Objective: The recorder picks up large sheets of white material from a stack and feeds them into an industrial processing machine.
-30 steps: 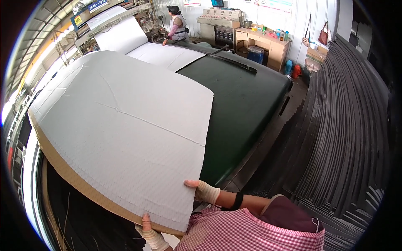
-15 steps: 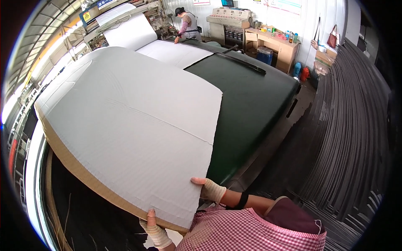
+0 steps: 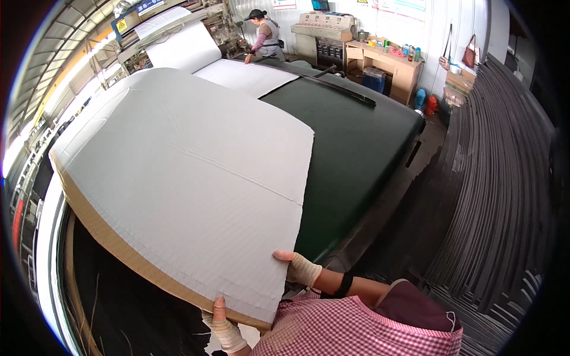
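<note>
A big white-faced cardboard sheet (image 3: 196,178) with a brown strip along its near edge stretches away from me and bends at the far left. My left hand (image 3: 224,328), in a pale knitted wrap with bare fingertips, grips the near brown edge, its thumb on top. At the right edge, close to the near corner, my right hand (image 3: 301,270) pinches the same sheet, thumb above. The fingers of both hands are mostly hidden beneath the cardboard. Under and beyond the sheet lies a dark green belt surface (image 3: 350,148).
A co-worker (image 3: 263,37) stands at the far side by another white sheet (image 3: 246,77) coming off a machine. Behind are a control console (image 3: 323,26) and a wooden desk (image 3: 389,62). Tall stacks of dark sheets (image 3: 499,190) rise at my right.
Both my hands and the sheet's near corner have shifted very slightly to the right. The grip is the same. The co-worker's arm has moved slightly to the left.
</note>
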`<move>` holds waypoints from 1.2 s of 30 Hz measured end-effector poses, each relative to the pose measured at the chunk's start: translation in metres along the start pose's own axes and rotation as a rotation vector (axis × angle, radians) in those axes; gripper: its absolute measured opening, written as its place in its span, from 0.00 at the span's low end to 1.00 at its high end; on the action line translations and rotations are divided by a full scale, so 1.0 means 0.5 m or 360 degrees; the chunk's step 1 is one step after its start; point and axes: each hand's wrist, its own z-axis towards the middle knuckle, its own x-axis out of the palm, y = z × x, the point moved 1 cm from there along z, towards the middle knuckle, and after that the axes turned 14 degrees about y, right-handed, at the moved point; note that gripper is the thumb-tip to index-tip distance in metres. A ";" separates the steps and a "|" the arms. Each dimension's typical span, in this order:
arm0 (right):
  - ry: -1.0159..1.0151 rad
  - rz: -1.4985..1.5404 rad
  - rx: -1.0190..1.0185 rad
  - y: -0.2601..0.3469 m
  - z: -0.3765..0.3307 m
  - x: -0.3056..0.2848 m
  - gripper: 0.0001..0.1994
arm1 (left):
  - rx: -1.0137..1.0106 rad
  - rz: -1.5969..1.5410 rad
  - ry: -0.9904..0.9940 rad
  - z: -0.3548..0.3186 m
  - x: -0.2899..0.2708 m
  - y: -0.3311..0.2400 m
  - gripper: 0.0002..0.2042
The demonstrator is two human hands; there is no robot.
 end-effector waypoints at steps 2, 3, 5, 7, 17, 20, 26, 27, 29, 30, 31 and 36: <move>-0.0006 -0.0002 0.0013 0.003 -0.003 0.008 0.49 | -0.0020 -0.0028 -0.0014 -0.003 0.005 -0.007 0.30; -0.0009 -0.0005 0.0049 0.004 -0.008 0.013 0.49 | -0.0049 -0.0018 -0.0037 -0.008 0.010 -0.010 0.31; 0.0039 0.0005 0.0025 0.007 -0.015 0.014 0.50 | -0.0081 -0.0008 -0.0053 -0.010 0.016 -0.007 0.32; 0.0092 0.0017 -0.0003 0.004 -0.014 0.002 0.50 | -0.0025 -0.0038 -0.0008 -0.009 0.020 -0.004 0.32; 0.0046 0.0004 -0.0029 -0.002 -0.017 -0.012 0.53 | -0.0041 -0.0001 -0.0055 -0.017 0.021 0.004 0.31; 0.0012 0.0009 -0.0018 0.002 -0.029 0.005 0.53 | -0.0010 -0.0040 -0.0027 -0.023 0.026 -0.001 0.31; 0.0073 -0.0012 -0.0052 0.013 -0.044 0.010 0.52 | -0.0044 -0.0029 -0.0041 -0.026 0.026 0.007 0.30; 0.0075 -0.0042 -0.0048 0.014 -0.044 0.011 0.52 | -0.0019 0.0007 0.0010 -0.027 0.029 0.006 0.32; 0.0077 -0.0039 -0.0049 0.017 -0.046 0.019 0.52 | 0.0010 0.0046 0.0053 -0.027 0.033 0.002 0.34; 0.0070 -0.0039 -0.0060 0.018 -0.050 0.019 0.51 | 0.0013 0.0021 0.0059 -0.030 0.036 0.003 0.33; 0.0074 -0.0040 -0.0050 0.018 -0.051 0.014 0.51 | 0.0016 -0.0003 0.0066 -0.033 0.038 0.004 0.32; -0.0001 -0.0012 -0.0019 0.016 -0.051 0.002 0.51 | 0.0016 0.0025 0.0046 -0.036 0.040 0.010 0.31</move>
